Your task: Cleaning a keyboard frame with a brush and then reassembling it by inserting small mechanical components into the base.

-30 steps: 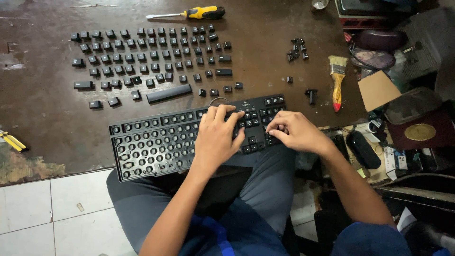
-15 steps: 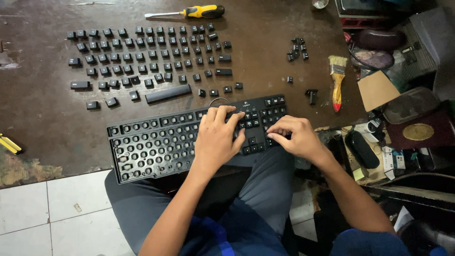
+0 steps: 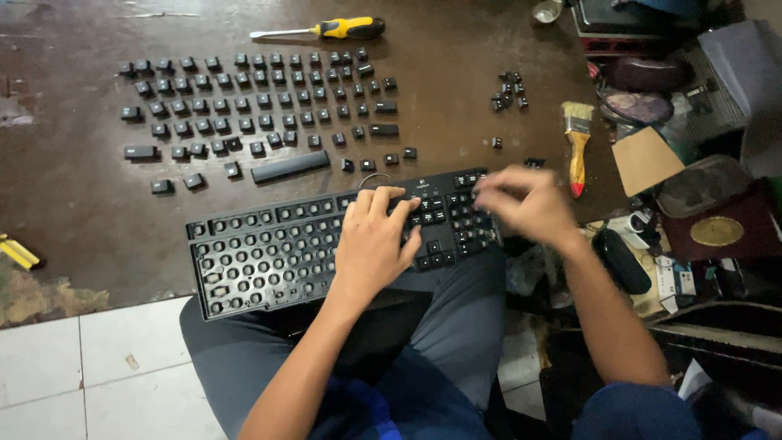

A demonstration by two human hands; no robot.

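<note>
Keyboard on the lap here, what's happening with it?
A seated person has a black keyboard across their lap, most of its keycaps off. The left hand lies flat on its middle, steadying it, while the right hand, motion-blurred, is over the keypad end where keys remain. Removed keycaps sit in rows on the brown table, with a small pile of keycaps, a yellow-handled screwdriver and a paintbrush nearby.
</note>
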